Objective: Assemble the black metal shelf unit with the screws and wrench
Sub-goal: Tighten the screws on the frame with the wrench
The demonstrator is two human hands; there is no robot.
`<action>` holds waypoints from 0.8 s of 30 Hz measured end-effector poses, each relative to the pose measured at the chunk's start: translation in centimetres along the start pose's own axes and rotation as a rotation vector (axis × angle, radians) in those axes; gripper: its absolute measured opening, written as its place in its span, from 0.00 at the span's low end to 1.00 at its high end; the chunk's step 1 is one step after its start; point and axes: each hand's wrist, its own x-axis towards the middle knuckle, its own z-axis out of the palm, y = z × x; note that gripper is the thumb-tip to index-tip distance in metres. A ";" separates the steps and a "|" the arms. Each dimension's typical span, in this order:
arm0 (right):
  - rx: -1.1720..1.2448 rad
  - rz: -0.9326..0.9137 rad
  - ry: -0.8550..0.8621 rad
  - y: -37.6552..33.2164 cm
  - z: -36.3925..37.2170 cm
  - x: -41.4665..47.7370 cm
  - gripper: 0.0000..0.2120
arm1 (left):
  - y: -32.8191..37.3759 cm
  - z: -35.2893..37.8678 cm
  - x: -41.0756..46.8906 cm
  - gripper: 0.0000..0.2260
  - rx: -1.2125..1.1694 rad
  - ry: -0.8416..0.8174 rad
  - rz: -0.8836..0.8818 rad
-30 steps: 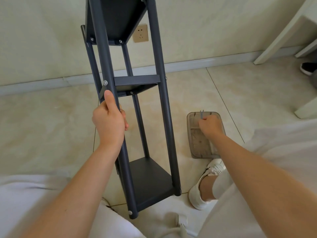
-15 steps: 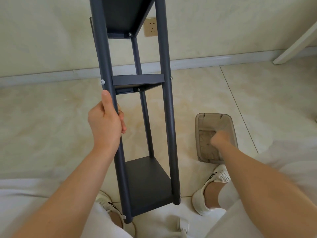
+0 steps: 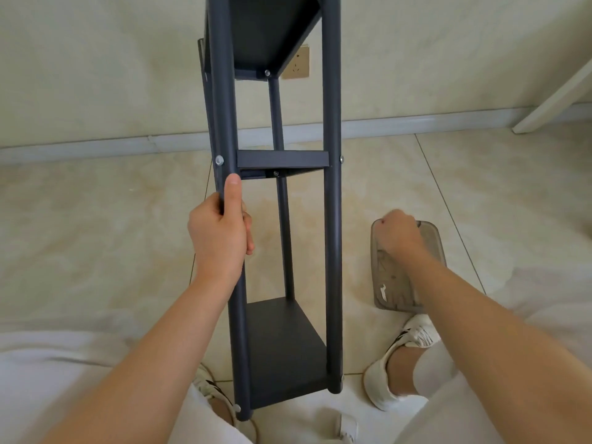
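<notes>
The black metal shelf unit stands upright on the tiled floor between my knees, with a bottom shelf, a middle shelf and an upper one. A silver screw head shows on the front left post at the middle shelf. My left hand is wrapped around that post just below the screw, thumb pointing up. My right hand is a closed fist over the far end of a clear plastic tray on the floor to the right. Anything inside the fist is hidden.
My white shoes sit on either side of the shelf's foot. A wall socket shows behind the upper shelf. A white furniture leg slants at the far right. A small white plug lies by the near edge.
My right hand, which held a small metal piece above the tray, dipped into the tray and now sits as a fist at its far end. The view shifted; my left hand keeps its grip.
</notes>
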 end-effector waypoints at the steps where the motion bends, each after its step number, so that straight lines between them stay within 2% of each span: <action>1: 0.032 -0.034 0.025 -2.0 -1.0 -0.3 0.12 | 0.0 0.1 -0.1 0.31 -0.004 -0.007 0.009; 7: 0.047 -0.283 0.019 -10.1 -8.9 -3.2 0.11 | 0.1 -0.2 -0.2 0.27 -0.035 -0.037 0.028; 12: 0.360 -0.288 -0.337 -11.7 -13.0 -4.9 0.11 | 0.2 -0.4 -0.6 0.26 -0.052 -0.067 0.038; 15: 0.541 -0.298 -0.448 -11.9 -13.2 -5.2 0.11 | 0.1 -0.7 -1.0 0.27 -0.055 -0.084 0.048; 20: 0.723 -0.301 -0.376 -13.2 -12.1 -5.5 0.11 | 0.0 -1.0 -1.2 0.28 -0.032 -0.100 0.055; 24: 0.936 -0.263 -0.454 -13.8 -12.0 -5.6 0.09 | -0.2 -1.6 -0.8 0.28 -0.031 -0.060 0.032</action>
